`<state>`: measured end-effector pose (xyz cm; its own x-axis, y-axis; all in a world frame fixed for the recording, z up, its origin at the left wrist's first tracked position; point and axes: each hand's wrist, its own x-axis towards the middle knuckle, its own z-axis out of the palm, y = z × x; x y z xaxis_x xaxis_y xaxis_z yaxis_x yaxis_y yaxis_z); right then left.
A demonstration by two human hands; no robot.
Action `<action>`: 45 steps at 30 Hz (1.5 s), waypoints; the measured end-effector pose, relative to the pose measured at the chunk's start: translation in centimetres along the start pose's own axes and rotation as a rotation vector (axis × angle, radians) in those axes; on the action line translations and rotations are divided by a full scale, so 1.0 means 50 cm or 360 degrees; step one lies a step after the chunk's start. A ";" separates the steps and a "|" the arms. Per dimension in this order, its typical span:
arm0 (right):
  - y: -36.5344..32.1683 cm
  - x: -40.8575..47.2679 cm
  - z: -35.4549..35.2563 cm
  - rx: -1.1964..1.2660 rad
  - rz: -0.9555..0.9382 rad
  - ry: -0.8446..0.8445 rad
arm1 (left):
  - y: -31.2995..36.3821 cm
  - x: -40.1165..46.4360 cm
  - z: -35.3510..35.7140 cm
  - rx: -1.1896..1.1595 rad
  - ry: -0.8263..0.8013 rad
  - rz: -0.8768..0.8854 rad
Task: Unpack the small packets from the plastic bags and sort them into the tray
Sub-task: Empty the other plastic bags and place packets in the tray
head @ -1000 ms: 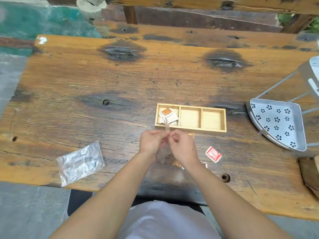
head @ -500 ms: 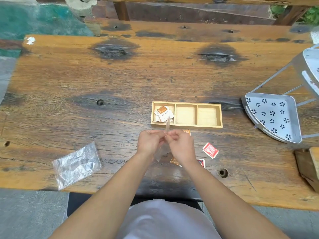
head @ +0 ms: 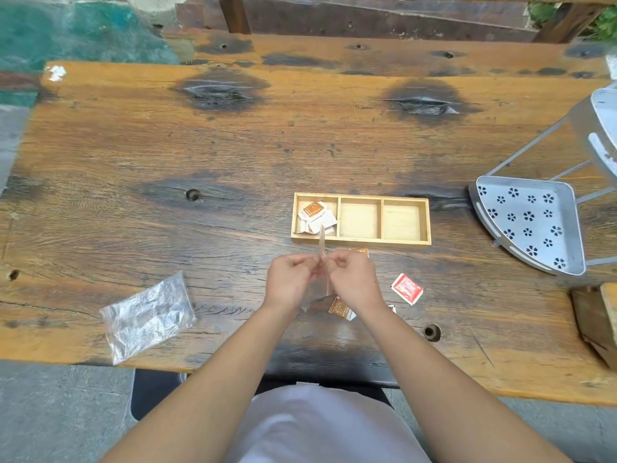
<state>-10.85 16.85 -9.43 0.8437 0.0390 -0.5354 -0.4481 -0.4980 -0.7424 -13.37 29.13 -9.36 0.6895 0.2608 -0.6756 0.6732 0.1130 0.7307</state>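
Just in front of the wooden three-compartment tray [head: 360,242], my left hand [head: 289,281] and my right hand [head: 354,279] pinch the top of a small clear plastic bag [head: 322,245] between them. The bag hangs down between my hands, and an orange packet [head: 340,308] shows at its bottom. Several white and orange packets [head: 314,216] lie in the tray's left compartment. The middle and right compartments hold nothing. A red packet [head: 406,289] lies on the table right of my hands. Another orange packet [head: 360,251] peeks out behind my right hand.
A crumpled clear plastic bag [head: 147,316] lies near the table's front edge at the left. A grey metal corner rack [head: 531,225] with flower-shaped holes stands at the right. A dark wooden block [head: 594,322] sits at the right edge.
Both hands stay pinched on the bag's top with hardly any movement. The view has shifted slightly.
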 end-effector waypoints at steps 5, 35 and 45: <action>0.011 0.005 0.006 0.0046 0.0023 -0.0231 | -0.009 0.001 -0.012 0.0112 0.0011 0.0049; 0.042 -0.015 0.023 0.0430 0.0161 -0.0353 | -0.021 -0.002 -0.033 -0.0065 -0.0015 -0.0098; 0.029 -0.017 0.023 0.0387 0.0154 -0.0341 | -0.027 0.000 -0.031 0.0099 0.0023 -0.0044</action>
<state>-12.54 17.11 -10.53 0.7238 0.1956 -0.6617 -0.6024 -0.2884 -0.7443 -14.70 30.45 -10.18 0.6668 0.2725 -0.6936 0.7075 0.0609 0.7041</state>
